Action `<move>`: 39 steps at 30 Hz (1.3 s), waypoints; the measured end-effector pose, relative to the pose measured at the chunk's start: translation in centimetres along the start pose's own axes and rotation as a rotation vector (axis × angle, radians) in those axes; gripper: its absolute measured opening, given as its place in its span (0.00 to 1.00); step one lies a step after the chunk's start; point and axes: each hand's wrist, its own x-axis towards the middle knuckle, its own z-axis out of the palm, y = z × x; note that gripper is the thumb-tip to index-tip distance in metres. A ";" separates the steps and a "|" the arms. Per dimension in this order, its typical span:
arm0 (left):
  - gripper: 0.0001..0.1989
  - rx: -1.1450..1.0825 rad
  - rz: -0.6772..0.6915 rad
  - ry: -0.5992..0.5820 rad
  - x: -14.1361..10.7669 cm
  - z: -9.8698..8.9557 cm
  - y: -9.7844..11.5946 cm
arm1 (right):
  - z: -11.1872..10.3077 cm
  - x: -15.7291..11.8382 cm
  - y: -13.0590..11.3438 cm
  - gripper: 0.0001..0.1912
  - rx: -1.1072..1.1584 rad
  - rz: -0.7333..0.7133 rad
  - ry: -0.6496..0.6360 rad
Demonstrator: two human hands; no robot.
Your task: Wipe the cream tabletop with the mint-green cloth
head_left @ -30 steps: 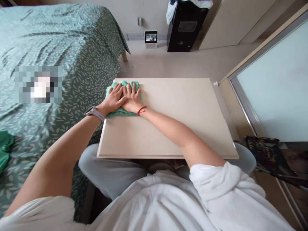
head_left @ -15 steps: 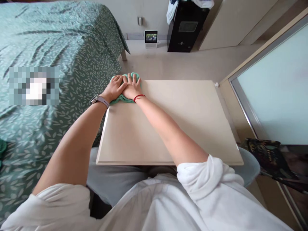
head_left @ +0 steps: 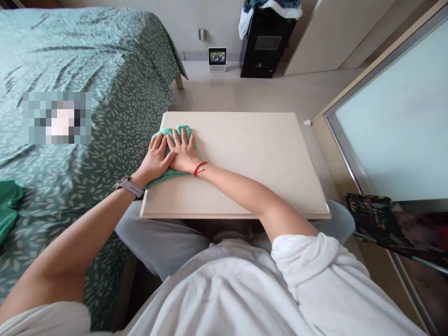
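A green cloth (head_left: 167,175) lies bunched at the left edge of a pale cream tabletop (head_left: 245,140). My left hand (head_left: 154,158) rests flat on the cloth near that edge, a watch on its wrist. Beside it, my right hand (head_left: 184,151) presses on the same cloth with its fingers spread. The two hands touch at the left thumb. A red string bracelet (head_left: 199,169) circles my right wrist. Much of the cloth is hidden beneath the palms.
Left of the table stands a bed with a green leaf-patterned sheet (head_left: 115,84); another green cloth (head_left: 9,210) lies on it. On the floor ahead are a small screen (head_left: 217,58) and a black cabinet (head_left: 264,46). A frosted panel (head_left: 392,112) stands at the right.
Both hands and the cloth have slid from the tabletop's far left corner toward me along the left edge. The camera view has shifted slightly.
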 end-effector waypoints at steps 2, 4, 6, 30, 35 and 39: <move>0.48 0.014 -0.044 0.001 -3.3 -0.3 1.6 | 0.6 -2.2 -1.1 0.40 0.012 -0.048 -0.016; 0.50 0.032 -0.099 0.000 -6.7 -0.5 3.6 | 1.1 -4.4 -2.0 0.41 0.009 -0.118 -0.034; 0.52 0.048 -0.175 0.002 -9.7 -0.5 6.1 | 1.7 -6.8 -2.6 0.41 -0.010 -0.194 -0.048; 0.44 0.040 -0.124 -0.224 13.3 2.1 10.8 | -3.7 2.2 13.1 0.40 -0.028 0.139 0.013; 0.42 0.037 -0.040 -0.173 17.2 2.9 8.7 | -3.9 5.6 14.9 0.40 -0.051 0.214 0.041; 0.41 0.033 -0.052 -0.142 17.7 3.2 8.3 | -3.8 6.3 15.4 0.40 0.004 0.201 0.084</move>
